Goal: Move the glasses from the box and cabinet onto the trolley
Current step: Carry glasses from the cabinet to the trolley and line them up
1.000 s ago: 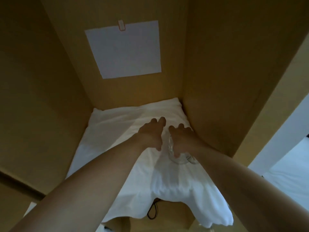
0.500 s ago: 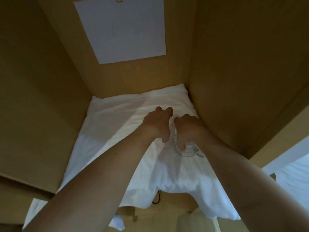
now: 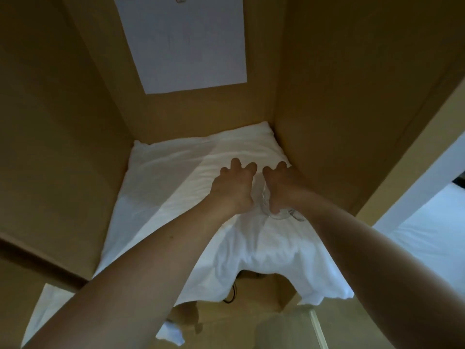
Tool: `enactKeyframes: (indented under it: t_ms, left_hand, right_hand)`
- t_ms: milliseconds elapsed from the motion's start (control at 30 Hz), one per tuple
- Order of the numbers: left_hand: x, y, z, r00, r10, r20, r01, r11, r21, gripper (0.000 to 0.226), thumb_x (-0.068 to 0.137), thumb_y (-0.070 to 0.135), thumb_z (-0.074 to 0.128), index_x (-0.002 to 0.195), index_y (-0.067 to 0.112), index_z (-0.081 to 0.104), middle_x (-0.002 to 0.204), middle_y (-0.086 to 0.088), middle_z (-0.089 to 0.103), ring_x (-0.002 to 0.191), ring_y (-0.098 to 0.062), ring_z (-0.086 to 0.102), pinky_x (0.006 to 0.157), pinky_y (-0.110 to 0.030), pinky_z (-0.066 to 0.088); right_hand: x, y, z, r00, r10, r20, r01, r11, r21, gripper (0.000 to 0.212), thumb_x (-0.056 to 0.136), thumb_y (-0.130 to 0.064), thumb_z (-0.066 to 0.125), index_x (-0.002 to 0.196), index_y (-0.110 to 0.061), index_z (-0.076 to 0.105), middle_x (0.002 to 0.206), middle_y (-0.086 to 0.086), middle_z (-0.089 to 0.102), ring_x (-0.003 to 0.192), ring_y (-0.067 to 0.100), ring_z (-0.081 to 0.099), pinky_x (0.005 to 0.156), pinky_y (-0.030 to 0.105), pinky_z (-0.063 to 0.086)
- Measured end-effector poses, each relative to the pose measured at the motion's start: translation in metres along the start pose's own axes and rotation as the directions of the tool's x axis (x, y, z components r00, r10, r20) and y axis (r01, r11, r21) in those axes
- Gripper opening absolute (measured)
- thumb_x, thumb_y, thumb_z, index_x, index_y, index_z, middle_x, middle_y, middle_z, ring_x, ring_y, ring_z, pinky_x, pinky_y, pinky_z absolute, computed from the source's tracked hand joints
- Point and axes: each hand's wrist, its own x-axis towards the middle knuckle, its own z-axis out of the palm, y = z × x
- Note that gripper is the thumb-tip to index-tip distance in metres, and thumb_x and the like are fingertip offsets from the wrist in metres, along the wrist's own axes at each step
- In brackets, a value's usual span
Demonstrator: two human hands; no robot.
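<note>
Both my arms reach deep into a tall cardboard box (image 3: 339, 109). A clear glass (image 3: 281, 214) lies on the white cloth (image 3: 176, 187) that lines the box bottom. My right hand (image 3: 281, 190) has its fingers and thumb curled round the glass, hiding most of it; only the rim and lower edge show below the hand. My left hand (image 3: 235, 188) is just left of the glass with fingers bent, its thumb close to the glass; whether it touches the glass is unclear. The trolley and cabinet are out of view.
A white paper sheet (image 3: 182, 41) is clipped to the box's far wall. The cloth spills over the box's near edge. A black cable (image 3: 232, 293) shows under the cloth. White fabric (image 3: 432, 238) lies outside the box at right.
The view has tilted so the paper sits higher in frame. Both hands stay at the glass, raised slightly, with the right hand's hold unchanged.
</note>
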Motion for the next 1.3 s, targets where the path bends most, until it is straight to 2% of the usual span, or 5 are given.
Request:
enactKeyframes:
  t_ms: [200,400,667,967,1300]
  left_hand:
    - [-0.041,-0.026,0.005,0.990,0.019,-0.137,-0.003,0.993,0.114,0.072,0.071,0.022,0.077,0.131,0.020,0.039,0.103,-0.005,0.042,0.094,-0.026,0.048,0.065,-0.035,0.038]
    - [-0.081,-0.058,0.010,0.958,-0.133,-0.256,0.054,0.954,-0.293,0.083,0.060,0.053,0.086,0.121,0.022,0.040,0.106,-0.001,0.048,0.086,-0.023,0.051,0.065,-0.032,0.041]
    - [-0.122,-0.045,-0.026,0.907,-0.252,-0.338,-0.058,0.718,-0.693,0.101,0.053,0.059,0.090,0.135,0.026,0.041,0.126,0.001,0.053,0.108,-0.020,0.058,0.086,-0.028,0.041]
    - [-0.176,0.042,-0.053,0.871,-0.026,-0.491,-0.399,0.544,-0.738,0.104,0.053,0.072,0.081,0.143,0.030,0.048,0.128,0.013,0.047,0.110,-0.007,0.050,0.094,-0.025,0.043]
    - [-0.229,0.221,-0.057,0.862,0.314,-0.398,-0.484,0.273,-0.832,0.084,0.069,0.057,0.087,0.134,0.030,0.041,0.130,0.009,0.048,0.112,-0.012,0.053,0.082,-0.022,0.048]
  right_hand:
    - [-0.048,-0.006,0.018,0.976,0.089,-0.197,-0.076,0.994,0.076,0.080,0.071,-0.019,0.081,0.138,-0.018,0.038,0.126,0.015,0.040,0.108,0.035,0.051,0.068,0.035,0.047]
    - [-0.108,-0.018,0.025,0.914,0.317,-0.253,-0.158,0.852,0.499,0.100,0.053,-0.041,0.094,0.140,-0.028,0.047,0.125,0.004,0.049,0.100,0.023,0.055,0.078,0.033,0.054]
    - [-0.205,-0.035,0.014,0.727,0.650,-0.221,0.141,0.173,0.975,0.078,0.034,-0.038,0.102,0.103,-0.030,0.066,0.099,-0.006,0.072,0.087,0.014,0.072,0.066,0.028,0.059]
    - [-0.334,-0.011,0.018,0.760,0.648,-0.053,0.479,-0.503,0.719,0.052,0.076,-0.046,0.080,0.120,-0.021,0.072,0.116,0.003,0.076,0.105,0.020,0.073,0.099,0.040,0.054]
    - [-0.455,0.072,0.041,0.711,0.655,-0.256,0.695,-0.598,0.399,0.070,0.083,-0.035,0.083,0.143,-0.009,0.055,0.144,0.020,0.056,0.132,0.040,0.055,0.103,0.056,0.049]
